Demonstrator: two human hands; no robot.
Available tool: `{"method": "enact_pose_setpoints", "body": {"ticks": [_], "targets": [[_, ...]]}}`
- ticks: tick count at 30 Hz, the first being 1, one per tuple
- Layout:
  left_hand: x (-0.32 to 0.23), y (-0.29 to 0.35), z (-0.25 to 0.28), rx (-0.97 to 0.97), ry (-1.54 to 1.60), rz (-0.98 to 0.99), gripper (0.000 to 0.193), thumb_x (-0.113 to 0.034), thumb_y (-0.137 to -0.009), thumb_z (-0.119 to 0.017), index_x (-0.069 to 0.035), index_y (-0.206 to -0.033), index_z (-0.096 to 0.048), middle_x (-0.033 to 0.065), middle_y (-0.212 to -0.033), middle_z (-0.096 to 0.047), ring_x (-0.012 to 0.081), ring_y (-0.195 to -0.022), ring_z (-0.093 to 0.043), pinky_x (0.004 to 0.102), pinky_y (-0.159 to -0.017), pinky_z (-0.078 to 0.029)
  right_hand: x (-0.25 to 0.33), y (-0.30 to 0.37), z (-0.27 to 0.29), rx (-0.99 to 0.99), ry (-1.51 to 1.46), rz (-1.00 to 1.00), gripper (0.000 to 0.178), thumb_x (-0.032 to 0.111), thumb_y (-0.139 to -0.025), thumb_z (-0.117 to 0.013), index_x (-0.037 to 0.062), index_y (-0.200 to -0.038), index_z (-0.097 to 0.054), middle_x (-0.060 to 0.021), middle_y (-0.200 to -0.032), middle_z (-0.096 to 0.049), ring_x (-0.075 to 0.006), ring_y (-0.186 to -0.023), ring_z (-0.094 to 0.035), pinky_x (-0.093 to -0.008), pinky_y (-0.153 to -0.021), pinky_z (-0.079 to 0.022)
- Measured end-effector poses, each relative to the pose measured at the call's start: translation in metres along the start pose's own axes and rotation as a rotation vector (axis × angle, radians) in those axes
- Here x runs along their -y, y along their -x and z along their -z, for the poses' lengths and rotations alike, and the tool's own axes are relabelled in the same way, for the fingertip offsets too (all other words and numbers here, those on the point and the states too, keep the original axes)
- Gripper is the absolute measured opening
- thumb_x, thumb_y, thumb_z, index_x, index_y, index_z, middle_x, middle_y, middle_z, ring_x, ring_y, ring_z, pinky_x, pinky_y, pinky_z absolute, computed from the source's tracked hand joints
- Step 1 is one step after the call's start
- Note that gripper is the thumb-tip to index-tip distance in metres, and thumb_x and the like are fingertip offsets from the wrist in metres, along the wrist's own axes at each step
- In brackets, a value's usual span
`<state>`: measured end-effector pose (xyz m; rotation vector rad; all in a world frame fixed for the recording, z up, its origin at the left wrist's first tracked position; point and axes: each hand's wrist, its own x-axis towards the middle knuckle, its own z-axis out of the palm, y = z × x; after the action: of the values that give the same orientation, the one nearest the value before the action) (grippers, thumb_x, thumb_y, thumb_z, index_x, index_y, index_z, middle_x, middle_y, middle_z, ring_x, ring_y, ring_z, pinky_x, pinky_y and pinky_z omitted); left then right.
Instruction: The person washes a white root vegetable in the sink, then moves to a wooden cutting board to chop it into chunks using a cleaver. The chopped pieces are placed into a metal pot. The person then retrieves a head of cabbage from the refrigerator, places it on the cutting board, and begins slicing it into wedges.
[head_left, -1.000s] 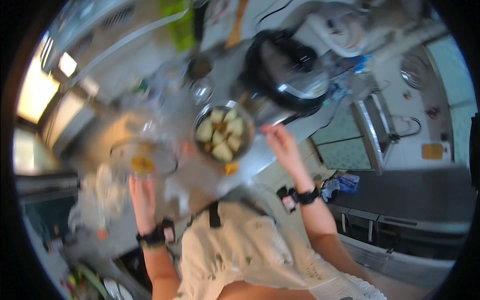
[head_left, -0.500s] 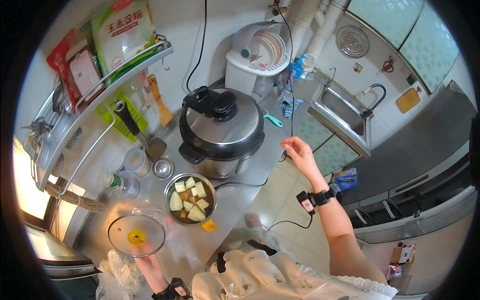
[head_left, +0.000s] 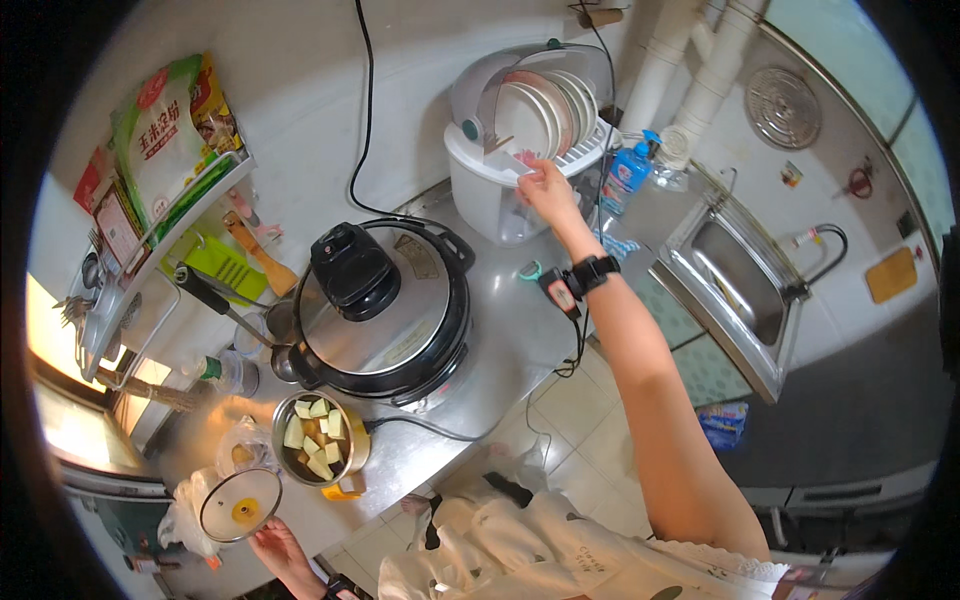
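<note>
While the right hand stretches up to the white dish rack at the back of the steel counter, its fingers curl at the rack's front edge, just under the plates (standing on edge, faces toward the wall); whether they grip anything cannot be told. Low at the counter's near end, the left hand lies beside a glass lid, fingers loosely open, holding nothing.

Right arm stretched far forward, right hand fingers extended, left hand low, fingers loosely curled
</note>
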<state>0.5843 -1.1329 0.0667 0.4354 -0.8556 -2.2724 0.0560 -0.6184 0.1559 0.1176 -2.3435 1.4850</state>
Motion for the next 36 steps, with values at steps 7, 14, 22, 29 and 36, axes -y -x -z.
{"method": "enact_pose_setpoints", "body": {"ticks": [7, 14, 22, 29, 36], "targets": [[0.015, 0.058, -0.052, -0.068, 0.013, -0.11, 0.025, -0.015, -0.093, -0.054, 0.003, -0.111, -0.054, 0.0098, -0.102, -0.062, 0.0181, -0.088, -0.058, 0.0298, -0.079, -0.051, -0.027, -0.085, -0.03, -0.015, 0.142, 0.129, 0.042, 0.009, -0.08, -0.065, 0.002, -0.119, -0.052, -0.0137, -0.094, -0.065, -0.0213, -0.068, -0.066, -0.0315, -0.059, -0.056], [0.022, 0.083, -0.066, -0.252, 0.047, -0.216, 0.02, -0.012, -0.095, -0.051, 0.003, -0.106, -0.055, 0.0114, -0.099, -0.062, 0.0201, -0.088, -0.061, 0.0309, -0.082, -0.054, 0.002, -0.081, -0.042, -0.029, 0.046, 0.216, 0.014, 0.01, -0.073, -0.068, 0.004, -0.086, -0.068, -0.0118, -0.079, -0.068, -0.0244, -0.074, -0.067, -0.0343, -0.07, -0.051], [0.03, 0.079, -0.056, -0.342, 0.013, -0.224, 0.02, -0.016, -0.095, -0.052, 0.002, -0.104, -0.053, 0.0093, -0.093, -0.06, 0.02, -0.085, -0.059, 0.0322, -0.083, -0.053, -0.001, -0.079, -0.008, -0.211, -0.132, 0.37, 0.011, 0.01, -0.081, -0.068, 0.0027, -0.089, -0.067, -0.0091, -0.077, -0.064, -0.0177, -0.065, -0.063, -0.0295, -0.063, -0.05], [0.034, 0.063, -0.076, -0.331, 0.049, -0.189, 0.018, -0.014, -0.095, -0.052, 0.002, -0.102, -0.053, 0.0084, -0.09, -0.059, 0.0193, -0.083, -0.058, 0.0318, -0.082, -0.052, 0.08, -0.014, 0.093, -0.534, -0.129, 0.594, 0.01, 0.006, -0.088, -0.062, 0.002, -0.097, -0.064, -0.0045, -0.083, -0.061, -0.0096, -0.069, -0.057, -0.0213, -0.059, -0.048], [0.021, 0.062, -0.015, -0.157, -0.063, -0.07, 0.025, -0.018, -0.093, -0.055, 0.001, -0.109, -0.056, 0.0086, -0.101, -0.063, 0.02, -0.092, -0.061, 0.033, -0.087, -0.051, 0.135, 0.08, 0.18, -0.607, -0.13, 0.547, 0.011, 0.012, -0.093, -0.057, 0.0014, -0.097, -0.059, -0.0083, -0.09, -0.063, -0.0107, -0.065, -0.058, -0.0235, -0.059, -0.05]]}}
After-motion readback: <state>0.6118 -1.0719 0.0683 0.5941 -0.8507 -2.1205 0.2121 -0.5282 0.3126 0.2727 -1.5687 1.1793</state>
